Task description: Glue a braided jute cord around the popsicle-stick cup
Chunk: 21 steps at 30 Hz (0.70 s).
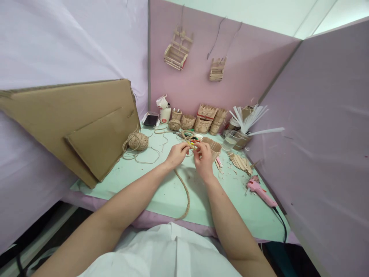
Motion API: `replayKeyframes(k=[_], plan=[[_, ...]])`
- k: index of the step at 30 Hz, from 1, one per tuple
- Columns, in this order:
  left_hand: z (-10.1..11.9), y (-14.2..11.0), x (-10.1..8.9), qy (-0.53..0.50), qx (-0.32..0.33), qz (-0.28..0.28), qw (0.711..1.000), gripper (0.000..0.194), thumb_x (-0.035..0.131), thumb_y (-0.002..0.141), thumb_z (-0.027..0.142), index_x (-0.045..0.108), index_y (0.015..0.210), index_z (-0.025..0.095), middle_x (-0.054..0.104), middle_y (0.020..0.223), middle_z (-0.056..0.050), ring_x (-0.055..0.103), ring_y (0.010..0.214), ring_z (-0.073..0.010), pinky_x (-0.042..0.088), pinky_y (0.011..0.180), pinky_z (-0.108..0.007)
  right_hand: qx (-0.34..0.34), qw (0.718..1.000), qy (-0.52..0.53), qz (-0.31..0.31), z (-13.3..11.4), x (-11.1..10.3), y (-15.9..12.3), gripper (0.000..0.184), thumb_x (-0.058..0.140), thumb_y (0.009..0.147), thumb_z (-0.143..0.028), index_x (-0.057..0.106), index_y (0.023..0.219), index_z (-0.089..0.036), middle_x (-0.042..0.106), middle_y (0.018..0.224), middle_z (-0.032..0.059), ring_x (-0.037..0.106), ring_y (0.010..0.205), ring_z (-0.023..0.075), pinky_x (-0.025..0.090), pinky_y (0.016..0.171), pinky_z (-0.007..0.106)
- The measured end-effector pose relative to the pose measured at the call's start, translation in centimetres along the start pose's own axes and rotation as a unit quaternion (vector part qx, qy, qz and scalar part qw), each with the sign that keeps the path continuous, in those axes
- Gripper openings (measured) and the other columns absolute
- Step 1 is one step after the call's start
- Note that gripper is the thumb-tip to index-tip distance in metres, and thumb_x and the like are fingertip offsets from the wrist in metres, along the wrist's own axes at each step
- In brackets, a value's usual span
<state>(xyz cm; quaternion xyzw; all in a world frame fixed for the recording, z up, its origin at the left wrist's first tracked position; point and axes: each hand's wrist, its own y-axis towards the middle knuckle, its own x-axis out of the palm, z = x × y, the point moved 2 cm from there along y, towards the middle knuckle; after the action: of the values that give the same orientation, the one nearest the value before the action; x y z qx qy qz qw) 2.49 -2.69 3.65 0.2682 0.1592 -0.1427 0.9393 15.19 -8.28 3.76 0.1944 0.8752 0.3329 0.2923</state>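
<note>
My left hand (178,154) is closed in a pinch on a braided twine cord (186,191). The cord's tail curves down over the mint-green tabletop to the front edge. Close beside it, my right hand (203,158) has its thumb and fingers bent together at loose twine strands by the cord's upper end. Fingers partly hide where the strands meet. Just behind my right hand stands a basket of wooden sticks (212,146). Loose twine (188,134) lies beyond both hands, among small coloured items that I cannot make out.
A twine ball (138,141) sits left, near leaning cardboard (98,130). Small stick baskets (202,125) line the back. At right are a clear plastic cup (230,141), white strips (245,119), loose sticks (240,163) and a pink glue gun (261,192) with a black cable.
</note>
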Motion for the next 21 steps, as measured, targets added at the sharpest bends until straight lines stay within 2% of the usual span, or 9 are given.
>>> replayKeyframes(k=[4, 8, 14, 18, 21], plan=[[0.4, -0.4, 0.3, 0.007, 0.02, -0.022, 1.0, 0.023, 0.044, 0.084, 0.022, 0.065, 0.081, 0.016, 0.062, 0.07, -0.001, 0.056, 0.069, -0.0126, 0.042, 0.067, -0.022, -0.036, 0.999, -0.019, -0.012, -0.1, -0.1, 0.0, 0.017, 0.049, 0.086, -0.024, 0.065, 0.092, -0.024, 0.05, 0.105, 0.0086, 0.052, 0.098, 0.0218, 0.045, 0.083, 0.038], [0.4, -0.4, 0.5, 0.017, 0.029, -0.033, 0.999, 0.022, 0.045, 0.084, 0.021, 0.066, 0.082, 0.016, 0.061, 0.069, 0.0, 0.055, 0.068, -0.0124, 0.041, 0.067, -0.022, -0.011, 1.0, 0.001, 0.012, -0.2, -0.3, 0.2, 0.013, 0.052, 0.084, -0.026, 0.065, 0.081, -0.023, 0.054, 0.097, 0.0071, 0.052, 0.093, 0.0212, 0.043, 0.083, 0.037], [0.2, -0.4, 0.6, 0.017, 0.034, -0.045, 0.998, 0.023, 0.044, 0.084, 0.021, 0.065, 0.076, 0.015, 0.056, 0.062, 0.001, 0.05, 0.062, -0.0115, 0.039, 0.064, -0.022, 0.098, 0.989, 0.107, 0.042, 0.3, -0.2, 0.5, 0.01, 0.059, 0.077, -0.028, 0.06, 0.07, -0.021, 0.058, 0.075, 0.0018, 0.051, 0.077, 0.0175, 0.042, 0.072, 0.03], [0.3, -0.4, 0.6, 0.017, 0.026, -0.055, 0.998, 0.024, 0.044, 0.084, 0.02, 0.067, 0.088, 0.015, 0.055, 0.061, 0.002, 0.049, 0.06, -0.011, 0.038, 0.061, -0.022, 0.177, 0.966, 0.184, 0.031, 1.2, 0.2, 0.4, 0.014, 0.061, 0.075, -0.034, 0.06, 0.071, -0.021, 0.056, 0.064, -0.0011, 0.05, 0.066, 0.0152, 0.04, 0.06, 0.025], [0.6, -0.4, 0.6, 0.011, 0.024, -0.071, 0.997, 0.024, 0.046, 0.084, 0.019, 0.068, 0.091, 0.015, 0.057, 0.062, 0.002, 0.05, 0.062, -0.0113, 0.038, 0.062, -0.022, 0.21, 0.952, 0.221, 0.034, 1.5, 0.5, 0.2, 0.02, 0.062, 0.074, -0.039, 0.057, 0.07, -0.02, 0.053, 0.058, -0.003, 0.045, 0.056, 0.0122, 0.035, 0.051, 0.023]])
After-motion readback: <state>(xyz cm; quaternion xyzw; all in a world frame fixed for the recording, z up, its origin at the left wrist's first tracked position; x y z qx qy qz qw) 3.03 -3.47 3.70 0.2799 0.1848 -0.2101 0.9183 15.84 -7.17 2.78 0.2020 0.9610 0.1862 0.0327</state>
